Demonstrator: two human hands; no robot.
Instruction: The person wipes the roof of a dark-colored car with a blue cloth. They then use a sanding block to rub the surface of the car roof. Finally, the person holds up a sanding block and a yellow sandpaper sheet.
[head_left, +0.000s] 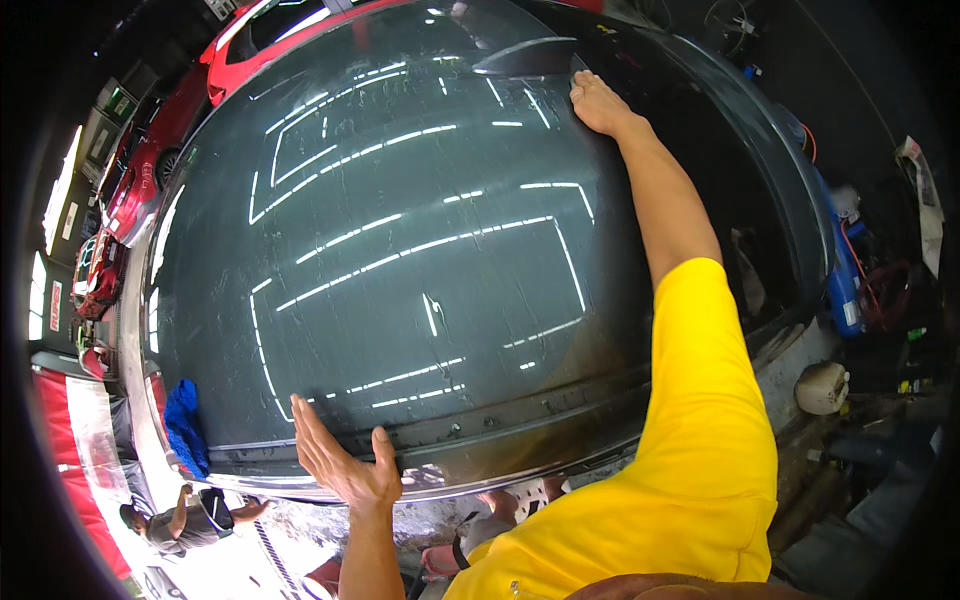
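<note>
A dark, glossy car roof (380, 300) fills the middle, with thin wrinkles or streaks across its surface and ceiling lights mirrored in it. My left hand (345, 462) is at the roof's near edge, fingers stretched and thumb apart, holding nothing. My right arm reaches across to the far side. There my right hand (600, 103) is closed, fingertips bent down at the roof beside a dark fin-shaped antenna (527, 57). Whatever those fingers pinch, if anything, is too small to make out.
A blue cloth (185, 428) hangs over the roof's left corner. Red cars (133, 190) stand to the left and behind. A person (185, 522) is at the lower left. On the right are a blue container (843, 285), a pale rounded jug (822, 388) and a red hose (868, 268).
</note>
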